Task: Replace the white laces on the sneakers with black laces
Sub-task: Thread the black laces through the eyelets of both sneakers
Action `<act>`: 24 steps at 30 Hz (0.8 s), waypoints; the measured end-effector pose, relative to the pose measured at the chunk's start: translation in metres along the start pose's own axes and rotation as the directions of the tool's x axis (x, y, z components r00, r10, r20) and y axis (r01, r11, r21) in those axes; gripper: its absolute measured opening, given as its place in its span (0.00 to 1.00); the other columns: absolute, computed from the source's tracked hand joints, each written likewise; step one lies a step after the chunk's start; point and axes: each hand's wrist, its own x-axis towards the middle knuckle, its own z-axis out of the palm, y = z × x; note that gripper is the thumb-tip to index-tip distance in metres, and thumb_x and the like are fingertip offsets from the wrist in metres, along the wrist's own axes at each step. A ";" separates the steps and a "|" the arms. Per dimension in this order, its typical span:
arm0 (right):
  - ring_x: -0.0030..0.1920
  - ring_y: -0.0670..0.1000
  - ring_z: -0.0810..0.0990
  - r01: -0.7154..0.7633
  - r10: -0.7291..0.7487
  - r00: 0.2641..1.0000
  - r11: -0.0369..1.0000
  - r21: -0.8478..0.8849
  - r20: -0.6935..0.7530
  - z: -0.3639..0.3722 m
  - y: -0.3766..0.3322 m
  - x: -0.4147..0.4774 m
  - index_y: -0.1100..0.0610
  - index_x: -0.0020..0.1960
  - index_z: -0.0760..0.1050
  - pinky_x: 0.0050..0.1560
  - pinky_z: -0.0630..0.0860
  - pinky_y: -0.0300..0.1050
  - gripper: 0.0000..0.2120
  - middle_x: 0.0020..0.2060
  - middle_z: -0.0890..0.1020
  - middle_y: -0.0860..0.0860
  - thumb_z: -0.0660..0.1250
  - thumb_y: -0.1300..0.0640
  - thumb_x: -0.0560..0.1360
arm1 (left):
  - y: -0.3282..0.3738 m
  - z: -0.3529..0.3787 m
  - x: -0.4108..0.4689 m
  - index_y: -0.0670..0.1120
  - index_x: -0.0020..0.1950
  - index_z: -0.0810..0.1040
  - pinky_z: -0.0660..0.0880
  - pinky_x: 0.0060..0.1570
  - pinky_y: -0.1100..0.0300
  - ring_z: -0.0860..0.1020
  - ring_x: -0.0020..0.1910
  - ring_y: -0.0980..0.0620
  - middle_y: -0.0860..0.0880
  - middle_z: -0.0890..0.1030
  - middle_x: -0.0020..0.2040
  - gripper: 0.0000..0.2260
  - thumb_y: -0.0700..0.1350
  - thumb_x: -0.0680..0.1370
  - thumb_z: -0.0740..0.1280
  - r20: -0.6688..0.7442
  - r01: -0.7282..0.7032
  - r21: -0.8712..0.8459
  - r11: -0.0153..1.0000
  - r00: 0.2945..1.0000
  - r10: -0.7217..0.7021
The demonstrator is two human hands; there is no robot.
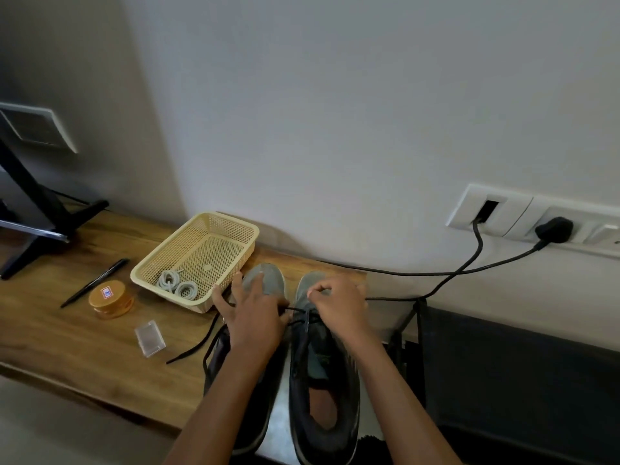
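My right hand (339, 307) has its fingers curled, pinching the thin black lace (298, 309) above the dark grey sneaker (322, 380). The lace stretches across to my wide-spread left hand (255, 317), and I cannot tell whether that hand grips it.

Dimly lit indoors, with flat greyish light — no hard shadows, only soft shade beneath the cream perforated plastic basket (249, 245) on the brown wooden tabletop (84, 347). Faint sheen on the round amber plastic lid (109, 294). Murky dark grey mesh sneakers (349, 392), detail lost. Slightly soft overall; bowed at the edges — white wall socket panel (513, 209) slanted.
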 end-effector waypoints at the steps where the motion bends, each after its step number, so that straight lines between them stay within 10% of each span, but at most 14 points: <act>1: 0.63 0.52 0.66 0.007 -0.007 1.000 1.000 0.029 0.001 0.003 -0.002 0.001 0.50 0.37 0.81 0.56 0.59 0.47 0.12 0.48 0.82 0.45 0.63 0.57 0.76 | 0.001 0.001 0.000 0.61 0.59 0.78 0.37 0.68 0.34 0.43 0.76 0.41 0.50 0.53 0.78 0.11 0.57 0.78 0.63 0.012 0.004 0.015 1.000 1.000 -0.004; 9: 0.63 0.54 0.66 -0.028 0.021 0.999 0.989 0.144 0.046 0.000 -0.013 0.008 0.56 0.41 0.82 0.63 0.64 0.54 0.11 0.49 0.82 0.48 0.62 0.55 0.76 | 0.002 -0.005 0.014 0.51 0.50 0.79 0.43 0.72 0.40 0.52 0.75 0.46 0.52 0.61 0.75 0.14 0.54 0.81 0.55 -0.058 -0.052 -0.438 0.898 0.998 0.029; 16: 0.61 0.56 0.70 0.101 -0.126 0.984 0.977 0.190 0.126 0.006 -0.018 0.003 0.39 0.32 0.76 0.62 0.67 0.62 0.06 0.47 0.77 0.45 0.63 0.39 0.63 | 0.006 -0.034 0.008 0.53 0.40 0.75 0.65 0.60 0.54 0.72 0.55 0.55 0.53 0.75 0.49 0.13 0.51 0.82 0.56 -0.022 0.024 -0.930 0.368 0.993 -0.119; 20: 0.62 0.55 0.68 0.054 -0.058 0.997 0.996 0.074 0.054 0.000 -0.007 0.008 0.43 0.29 0.72 0.63 0.66 0.57 0.15 0.51 0.80 0.50 0.68 0.49 0.73 | -0.002 -0.059 0.009 0.49 0.47 0.82 0.64 0.70 0.49 0.74 0.56 0.53 0.49 0.78 0.49 0.15 0.51 0.82 0.56 -0.066 -0.079 -0.994 -0.075 0.985 -0.157; 21: 0.63 0.55 0.68 0.020 -0.023 0.998 0.999 0.034 0.067 0.002 -0.004 0.009 0.44 0.30 0.72 0.63 0.66 0.55 0.15 0.51 0.80 0.51 0.68 0.50 0.74 | -0.005 -0.066 0.008 0.39 0.61 0.69 0.62 0.71 0.48 0.74 0.54 0.54 0.53 0.78 0.45 0.15 0.49 0.82 0.56 -0.092 -0.120 -0.971 -0.209 0.986 -0.139; 22: 0.64 0.55 0.68 -0.019 0.019 0.996 1.000 0.000 0.088 0.002 -0.004 0.008 0.45 0.31 0.73 0.63 0.67 0.54 0.14 0.51 0.80 0.53 0.68 0.51 0.75 | -0.007 -0.073 0.007 0.49 0.45 0.70 0.63 0.71 0.49 0.74 0.53 0.55 0.52 0.82 0.43 0.10 0.48 0.83 0.55 -0.111 -0.138 -0.945 -0.297 0.988 -0.106; 24: 0.64 0.55 0.67 -0.038 0.036 0.996 0.999 0.026 0.076 0.004 -0.007 0.008 0.46 0.34 0.75 0.63 0.68 0.54 0.10 0.52 0.79 0.51 0.68 0.55 0.73 | -0.005 -0.080 0.000 0.39 0.56 0.77 0.68 0.65 0.57 0.74 0.54 0.59 0.47 0.82 0.50 0.15 0.48 0.83 0.55 -0.164 -0.177 -0.973 -0.145 0.982 -0.098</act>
